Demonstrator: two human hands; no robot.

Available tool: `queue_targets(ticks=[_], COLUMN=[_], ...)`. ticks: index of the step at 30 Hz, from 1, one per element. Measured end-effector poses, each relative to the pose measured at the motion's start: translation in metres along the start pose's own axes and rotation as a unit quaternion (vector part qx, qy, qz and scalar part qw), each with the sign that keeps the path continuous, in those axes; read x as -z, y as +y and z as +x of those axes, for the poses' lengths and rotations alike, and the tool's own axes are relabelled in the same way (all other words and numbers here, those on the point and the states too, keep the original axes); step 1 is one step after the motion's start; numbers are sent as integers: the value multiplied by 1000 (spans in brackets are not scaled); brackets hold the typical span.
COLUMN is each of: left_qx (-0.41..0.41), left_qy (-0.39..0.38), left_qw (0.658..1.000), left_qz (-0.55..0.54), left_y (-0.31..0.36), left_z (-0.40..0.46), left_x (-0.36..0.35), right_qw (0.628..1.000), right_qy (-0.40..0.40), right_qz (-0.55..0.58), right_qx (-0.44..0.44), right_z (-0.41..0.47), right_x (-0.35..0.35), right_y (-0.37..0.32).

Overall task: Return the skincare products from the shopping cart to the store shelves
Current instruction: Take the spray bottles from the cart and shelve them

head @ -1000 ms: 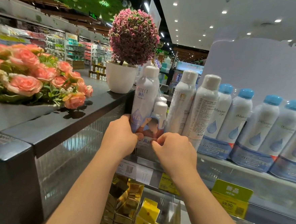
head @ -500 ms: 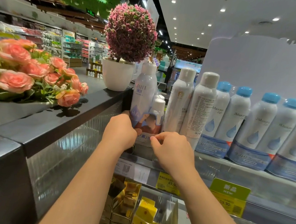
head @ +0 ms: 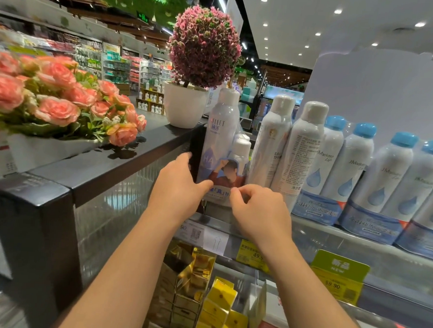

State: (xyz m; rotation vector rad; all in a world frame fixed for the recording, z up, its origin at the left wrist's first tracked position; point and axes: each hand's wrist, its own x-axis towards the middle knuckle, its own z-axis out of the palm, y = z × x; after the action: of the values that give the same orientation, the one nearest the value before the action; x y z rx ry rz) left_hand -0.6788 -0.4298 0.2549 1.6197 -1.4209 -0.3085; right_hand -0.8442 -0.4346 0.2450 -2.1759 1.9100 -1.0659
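**Spray set at the shelf's left end**

Item: spray set (head: 223, 149), one tall white can wrapped together with a small one, upright on the shelf (head: 359, 237) at its far left, hard against the black counter (head: 112, 167).

Left hand (head: 180, 189): wrapped around the set's lower left side, thumb across the front card.

Right hand (head: 260, 213): fingers curled, fingertips pinching the set's lower front edge.

Right of the set: two white-capped cans (head: 285, 148), then blue-capped bottles (head: 378, 175).

Below the set: price tags (head: 252, 253) and gold and yellow boxes (head: 201, 298).

Left of the set, on the counter: potted flower ball (head: 202, 60) and pink roses (head: 58, 96).
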Motion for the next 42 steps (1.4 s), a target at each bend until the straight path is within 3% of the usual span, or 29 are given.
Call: queue_targets(ticks=[5,10,15,22,31,42], left_qx=[-21,-43,-57,-90,-115,-145], left_qy=[19,30,18,-26,-151,-376], left_qw=[1000,998,998,995,977,903], left_qz=[-13,-23,-18,-34,-100,-149], left_y=[-3,-7,-13,-17,-38,-29], left_z=[-21,-49,-77,-107,-161,-296], left_x=[12,18,18,17,36,0], right_qw=[990,970,961,974,970,943], right_qy=[63,105,138,127,116,119], right_qz=[110,150,176,162,204,161], right_qx=[66,158,162,93,-59,-266], right_z=[-17,-42,-77,-129,-227,-413], right_x=[4,8,17,31,40,84], right_y=[-1,1,8,21,11,18])
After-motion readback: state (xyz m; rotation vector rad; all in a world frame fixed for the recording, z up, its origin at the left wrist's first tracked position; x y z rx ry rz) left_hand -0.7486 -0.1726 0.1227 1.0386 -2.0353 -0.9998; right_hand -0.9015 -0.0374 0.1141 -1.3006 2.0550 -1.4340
